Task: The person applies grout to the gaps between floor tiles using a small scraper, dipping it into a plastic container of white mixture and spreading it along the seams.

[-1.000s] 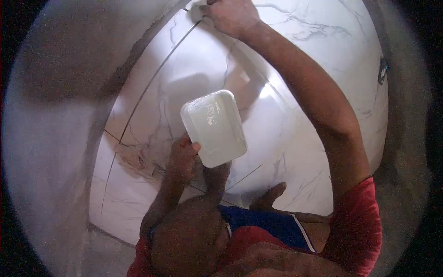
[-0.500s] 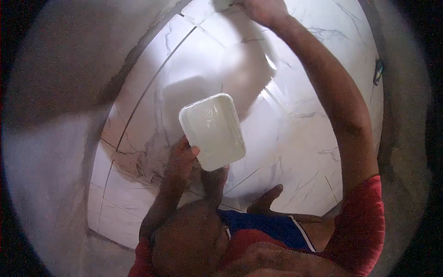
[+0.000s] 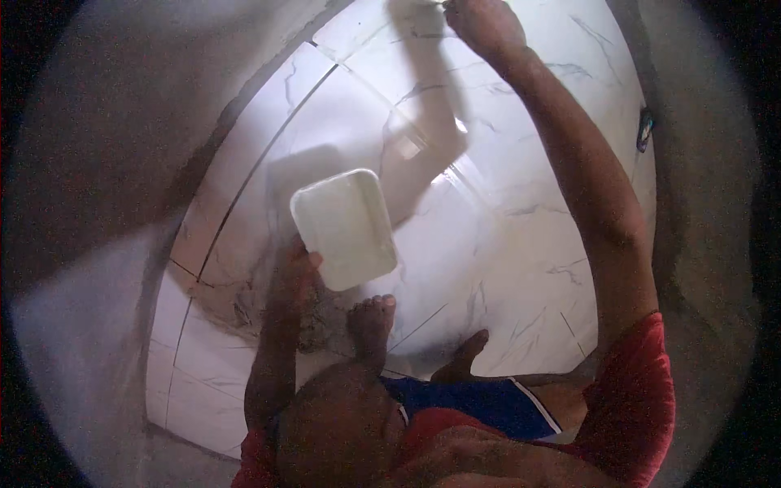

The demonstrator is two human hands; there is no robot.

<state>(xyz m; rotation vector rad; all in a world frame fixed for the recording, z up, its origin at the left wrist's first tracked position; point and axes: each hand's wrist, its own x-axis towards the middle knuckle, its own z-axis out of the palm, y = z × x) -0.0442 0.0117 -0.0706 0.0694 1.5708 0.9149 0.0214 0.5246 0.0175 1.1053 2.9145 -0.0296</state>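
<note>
In the head view, the right hand has shifted rightward along the upper edge over the last second, its shadow sliding over the tiled floor with it. That puts it at a different spot, well apart from the white rectangular tray. The tray is still in the left hand, tilted over the floor ahead of the person, and the toes of a bare foot now show clear below it.

The left grip pinches the tray's near left side, thumb over the rim. The right fingers are bent together, but the edge crops their tips, so I cannot tell whether they hold anything.

The tray looks like thin, smooth plastic: shallow, round-cornered, with a raised lip. The tiles are glossy and white, marbled with grey veins and split by dark joints; the grey wall alongside looks matt and rough.
</note>
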